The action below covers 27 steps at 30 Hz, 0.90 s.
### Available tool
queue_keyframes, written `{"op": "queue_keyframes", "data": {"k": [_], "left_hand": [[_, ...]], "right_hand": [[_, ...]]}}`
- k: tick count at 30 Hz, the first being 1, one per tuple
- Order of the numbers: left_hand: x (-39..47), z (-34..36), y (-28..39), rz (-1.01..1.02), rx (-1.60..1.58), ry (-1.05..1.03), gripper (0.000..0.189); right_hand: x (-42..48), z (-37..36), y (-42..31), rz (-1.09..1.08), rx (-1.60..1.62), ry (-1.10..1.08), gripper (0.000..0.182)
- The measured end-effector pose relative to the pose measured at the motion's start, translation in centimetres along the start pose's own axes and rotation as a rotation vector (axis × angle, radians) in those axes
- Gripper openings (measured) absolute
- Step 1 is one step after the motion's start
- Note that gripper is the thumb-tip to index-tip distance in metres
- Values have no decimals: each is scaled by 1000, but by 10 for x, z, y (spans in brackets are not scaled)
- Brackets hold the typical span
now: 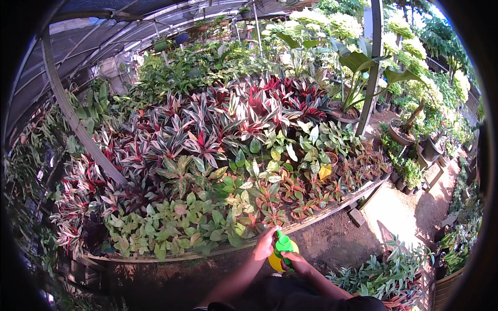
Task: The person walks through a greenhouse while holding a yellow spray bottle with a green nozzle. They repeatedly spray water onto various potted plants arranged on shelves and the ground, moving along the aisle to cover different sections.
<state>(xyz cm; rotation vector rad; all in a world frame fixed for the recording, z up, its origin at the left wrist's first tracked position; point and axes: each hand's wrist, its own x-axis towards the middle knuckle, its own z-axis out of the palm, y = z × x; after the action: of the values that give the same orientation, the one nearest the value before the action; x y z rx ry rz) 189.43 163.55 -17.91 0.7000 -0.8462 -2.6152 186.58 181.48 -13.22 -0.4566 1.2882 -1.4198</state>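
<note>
A spray bottle with a green head and a yellow body is held upright before my body, by the front edge of the plant bench. My right hand grips the green handle from the right. On the other side, my left hand holds the bottle near its green nozzle, which points toward the plants. Parts of the yellow body are hidden behind my hands. Just beyond the nozzle grow small red-and-green leaved plants; pale green leafy plants stand to the left.
Red, white and green striped plants crowd the bench's middle. A metal post rises at left, another post at right. Silvery-green plants stand close at my right. Potted trees line the dirt path.
</note>
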Motion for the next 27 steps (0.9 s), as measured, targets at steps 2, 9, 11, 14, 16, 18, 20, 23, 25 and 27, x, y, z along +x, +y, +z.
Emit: {"op": "queue_keyframes", "data": {"k": [2,9,11,14,16,18,20,23,25,27], "left_hand": [[4,-43,12,-41,1,93,20],[-17,-74,40,-8,30,211,23],[-14,-70,41,-6,42,204,23],[-9,-62,47,-60,45,147,23],[-2,-62,42,-76,46,95,22],[9,-52,36,-64,52,41,21],[15,-33,25,-88,22,89,20],[26,-6,10,-166,54,11,21],[34,4,-4,-211,70,-27,20],[46,16,-15,-256,81,-117,20]], "right_hand": [[16,20,-2,48,-27,-77,40],[52,39,10,104,-114,-181,40],[55,38,12,118,-110,-179,39],[48,43,1,120,-55,-98,36],[47,38,4,93,3,-103,35],[42,30,4,68,42,-71,33],[31,21,-1,43,26,19,38],[19,1,1,17,29,110,43],[9,-12,2,-24,68,138,44],[-2,-24,-1,-65,31,128,46]]}}
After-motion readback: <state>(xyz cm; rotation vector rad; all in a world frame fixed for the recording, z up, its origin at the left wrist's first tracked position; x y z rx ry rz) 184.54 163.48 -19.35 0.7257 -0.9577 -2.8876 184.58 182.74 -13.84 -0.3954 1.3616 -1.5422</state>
